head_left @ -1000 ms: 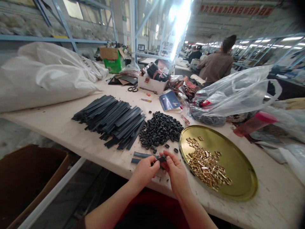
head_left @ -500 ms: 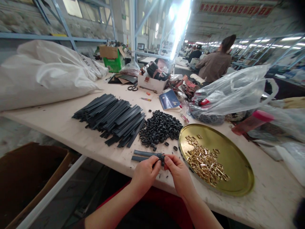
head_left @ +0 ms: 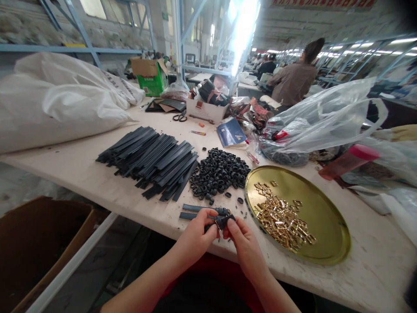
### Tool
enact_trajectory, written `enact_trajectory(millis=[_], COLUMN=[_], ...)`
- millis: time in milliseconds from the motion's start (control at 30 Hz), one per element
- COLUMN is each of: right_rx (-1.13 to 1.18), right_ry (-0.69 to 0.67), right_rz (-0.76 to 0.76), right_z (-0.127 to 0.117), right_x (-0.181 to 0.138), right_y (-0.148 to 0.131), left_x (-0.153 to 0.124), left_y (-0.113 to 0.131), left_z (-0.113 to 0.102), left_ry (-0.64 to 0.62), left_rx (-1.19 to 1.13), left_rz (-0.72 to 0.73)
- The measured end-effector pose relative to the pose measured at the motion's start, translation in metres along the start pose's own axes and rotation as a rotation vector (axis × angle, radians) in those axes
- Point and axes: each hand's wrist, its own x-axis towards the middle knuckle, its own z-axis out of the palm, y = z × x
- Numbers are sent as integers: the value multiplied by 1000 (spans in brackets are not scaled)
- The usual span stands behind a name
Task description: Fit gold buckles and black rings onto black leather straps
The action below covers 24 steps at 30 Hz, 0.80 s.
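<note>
Left hand (head_left: 195,237), right hand (head_left: 246,247) drew strap (head_left: 195,208) end nearer body; both pinched it at table (head_left: 97,182) edge, beside tray (head_left: 325,213). Strap seemed light, limp, slick; grip flat near end

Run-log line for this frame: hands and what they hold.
left hand: pinches black strap end | right hand: pinches black loop on strap | beside: brass tray with gold buckles

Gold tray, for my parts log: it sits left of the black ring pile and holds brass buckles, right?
No: the head view shows the gold tray right of the black ring pile, holding brass buckles.
</note>
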Motion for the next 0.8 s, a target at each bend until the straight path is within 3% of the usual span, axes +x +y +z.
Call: enact_trajectory(millis=[133,300,433,567,667,733,800], right_rx=[181,273,338,277,13,-188,-386], right_ry=[-25,-246,-324,-229,-60,68,106], right_rz=[92,374,421,249,35,-93,-207], right_z=[-4,-4,-4,-4,-4,-6,-8], right_x=[-1,-5,-9,-10,-9,-10,-12], right_y=[3,-4,-8,-7,-5,-4,-3], left_x=[-2,-5,-8,-14,-19,-21,-21], left_y=[2,2,7,18,24,25,23], left_z=[-6,-10,-12,-12,-11,-11,-10], left_ry=[9,54,-4,-97,-149,-153,-157], left_rx=[115,349,366,44,-222,-291,-317], left_rz=[-45,-88,-77,-90,-152,-199,-228])
